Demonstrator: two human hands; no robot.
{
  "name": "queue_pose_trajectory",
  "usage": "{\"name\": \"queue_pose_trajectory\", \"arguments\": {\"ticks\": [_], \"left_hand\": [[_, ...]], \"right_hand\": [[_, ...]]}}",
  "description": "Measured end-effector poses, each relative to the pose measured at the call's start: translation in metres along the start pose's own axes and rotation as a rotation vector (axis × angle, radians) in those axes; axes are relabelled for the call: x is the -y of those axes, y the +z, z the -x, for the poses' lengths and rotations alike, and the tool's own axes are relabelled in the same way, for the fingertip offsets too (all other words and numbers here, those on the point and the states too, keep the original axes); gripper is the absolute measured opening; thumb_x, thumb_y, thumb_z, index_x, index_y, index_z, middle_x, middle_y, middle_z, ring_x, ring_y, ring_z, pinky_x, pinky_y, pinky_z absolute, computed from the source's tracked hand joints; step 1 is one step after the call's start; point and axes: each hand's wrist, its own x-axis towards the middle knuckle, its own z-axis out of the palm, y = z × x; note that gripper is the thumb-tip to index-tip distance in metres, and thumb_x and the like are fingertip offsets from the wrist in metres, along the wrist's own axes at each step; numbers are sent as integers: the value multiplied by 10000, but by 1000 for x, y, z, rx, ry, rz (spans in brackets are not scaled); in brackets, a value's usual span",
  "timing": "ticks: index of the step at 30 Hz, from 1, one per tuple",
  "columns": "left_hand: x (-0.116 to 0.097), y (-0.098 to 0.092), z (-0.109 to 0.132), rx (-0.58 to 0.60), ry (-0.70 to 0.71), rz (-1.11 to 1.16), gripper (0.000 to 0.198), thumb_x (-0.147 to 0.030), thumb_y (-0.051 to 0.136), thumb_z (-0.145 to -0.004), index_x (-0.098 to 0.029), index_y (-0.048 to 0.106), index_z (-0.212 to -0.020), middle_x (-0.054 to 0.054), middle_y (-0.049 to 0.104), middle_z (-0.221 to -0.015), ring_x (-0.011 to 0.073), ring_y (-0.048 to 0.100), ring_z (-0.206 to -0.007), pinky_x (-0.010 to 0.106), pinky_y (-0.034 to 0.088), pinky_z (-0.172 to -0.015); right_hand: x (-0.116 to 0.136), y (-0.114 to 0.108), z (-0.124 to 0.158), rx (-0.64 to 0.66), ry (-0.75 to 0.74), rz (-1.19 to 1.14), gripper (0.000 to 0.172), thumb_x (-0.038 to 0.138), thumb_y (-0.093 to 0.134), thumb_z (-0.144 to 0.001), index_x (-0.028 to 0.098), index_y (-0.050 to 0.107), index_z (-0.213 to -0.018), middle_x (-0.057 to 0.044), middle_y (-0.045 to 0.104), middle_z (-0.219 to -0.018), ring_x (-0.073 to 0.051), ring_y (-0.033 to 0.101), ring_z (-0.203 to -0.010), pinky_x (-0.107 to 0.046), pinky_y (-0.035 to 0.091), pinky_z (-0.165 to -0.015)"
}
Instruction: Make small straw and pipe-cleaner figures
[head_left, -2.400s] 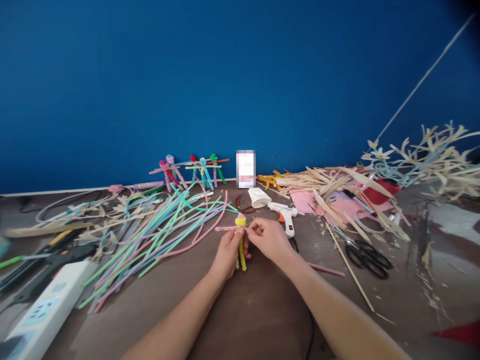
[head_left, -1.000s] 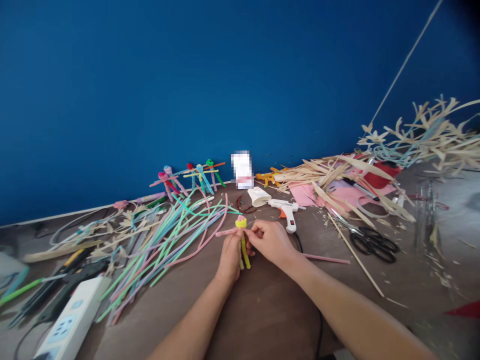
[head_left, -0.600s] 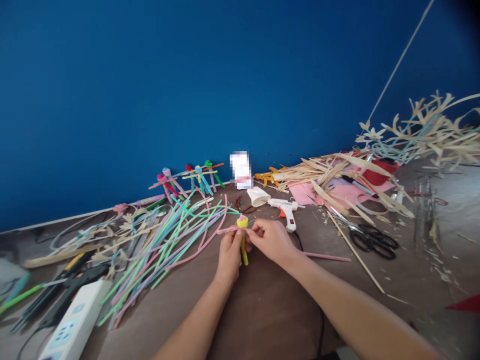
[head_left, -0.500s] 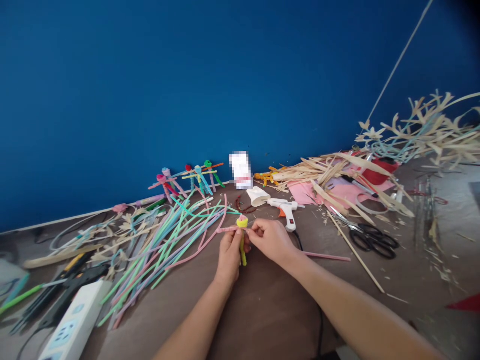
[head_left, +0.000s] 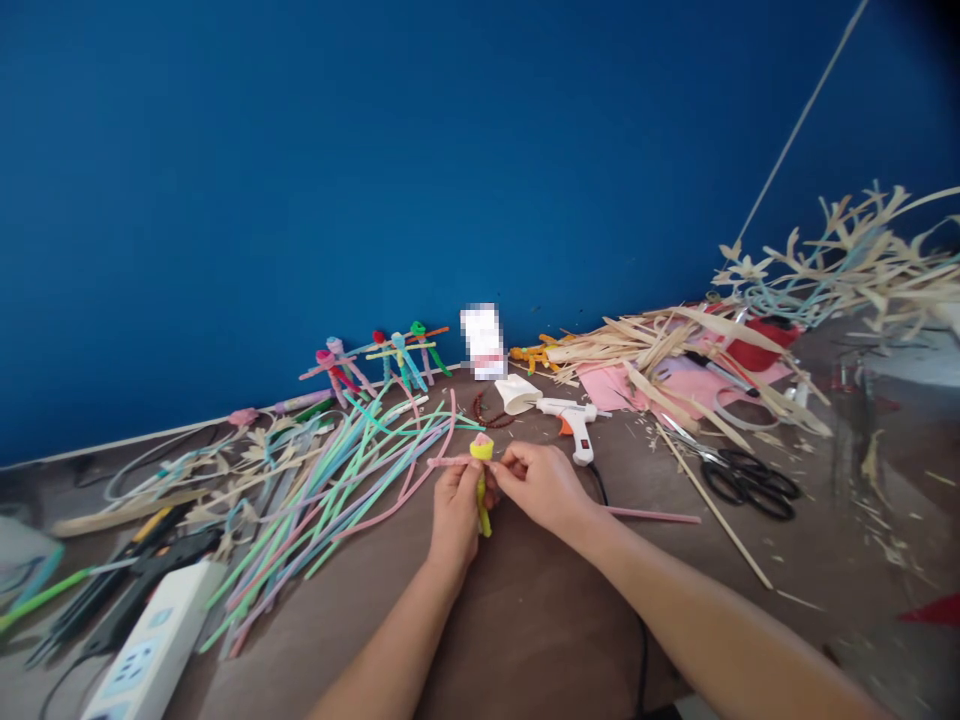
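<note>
From our left hand (head_left: 456,515) and right hand (head_left: 541,488), we can slide to six o'clock over the brown table (head_left: 525,640). Pipe cleaners (head_left: 337,490) block nine o'clock, the glue gun (head_left: 574,425) sits at one o'clock, and scissors (head_left: 742,485) lie at three.

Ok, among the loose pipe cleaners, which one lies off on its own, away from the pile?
The pink pipe cleaner on the brown table, just right of the right hand. The others lie in the tangled multicoloured heap left of that hand.

We see hot glue gun (head_left: 572,428) far centre, black scissors (head_left: 746,485) right, power strip (head_left: 154,642) near left, finished pipe-cleaner figures (head_left: 382,365) along blue wall (head_left: 300,200).
</note>
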Motion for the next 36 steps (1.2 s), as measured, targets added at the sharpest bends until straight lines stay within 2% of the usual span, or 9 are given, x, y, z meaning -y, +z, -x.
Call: {"name": "queue_pose_trajectory", "arguments": {"ticks": [7, 10, 13, 18, 22, 26, 28, 32, 36], "left_hand": [[-10, -5, -6, -46, -154, 139, 171, -326, 481, -693, -165, 441, -652, -62, 473, -494, 46, 363, -354, 195, 369, -430], [-11, -11, -11, -46, -247, 214, 153, -316, 468, -670, -169, 432, -649, -71, 445, -454, 44, 332, -329, 191, 362, -410], [-12, -15, -14, 81, -342, 264, 149, -303, 443, -663, -162, 438, -616, -71, 402, -414, 38, 288, -308, 179, 341, -379], [-13, -16, -8, 334, -408, 205, 162, -271, 439, -660, -153, 461, -551, -54, 392, -377, 37, 256, -292, 176, 325, -352], [-20, -12, 0, 493, -384, -61, 144, -235, 465, -654, -144, 515, -554, -35, 437, -372, 41, 258, -287, 183, 299, -350], [-29, -11, 4, 584, -302, -388, 186, -266, 542, -633, -146, 532, -491, -23, 446, -376, 59, 328, -332, 179, 220, -360], [-30, -12, 4, 564, -197, -514, 212, -263, 557, -619, -154, 520, -442, -26, 449, -377, 65, 333, -346, 189, 212, -375], [-23, -16, -2, 383, -2, -653, 250, -241, 508, -644, -163, 505, -406, -26, 455, -370, 78, 355, -358, 197, 220, -393], [-15, -18, -9, 229, -13, -607, 268, -276, 483, -670, -160, 504, -430, -20, 462, -378, 77, 365, -348, 190, 237, -384]], "right_hand": [[-5, -3, -2, 77, -13, -55, 261, 332, 465, -762, 173, 608, -613, 1, 578, -554, -89, 455, -483, -196, 277, -455], [-14, -1, -7, 193, 46, -151, 276, 351, 481, -744, 158, 602, -588, 11, 540, -513, -82, 429, -463, -191, 269, -435], [-26, -1, -14, 284, 81, -302, 239, 334, 514, -713, 142, 585, -591, 32, 496, -503, -70, 400, -461, -181, 280, -440], [-39, -8, -24, 292, 88, -472, 206, 326, 532, -699, 132, 569, -641, 58, 431, -498, -60, 360, -468, -179, 283, -461], [-39, -15, -26, 331, 37, -510, 197, 318, 549, -689, 125, 577, -657, 35, 504, -558, -72, 424, -521, -191, 335, -515], [-33, -19, -22, 369, -3, -479, 160, 279, 545, -691, 124, 584, -672, 8, 562, -616, -90, 489, -568, -199, 377, -549], [-26, -20, -18, 341, -31, -433, 139, 256, 528, -706, 132, 584, -679, 7, 570, -616, -95, 506, -568, -199, 384, -549], [-9, -22, -7, 193, -205, -227, 147, 218, 483, -756, 158, 596, -683, -8, 575, -660, -107, 522, -626, -209, 381, -591], [1, -20, 2, 92, -377, -61, 201, 219, 433, -808, 172, 603, -711, -28, 566, -684, -122, 509, -675, -229, 368, -641]]}}
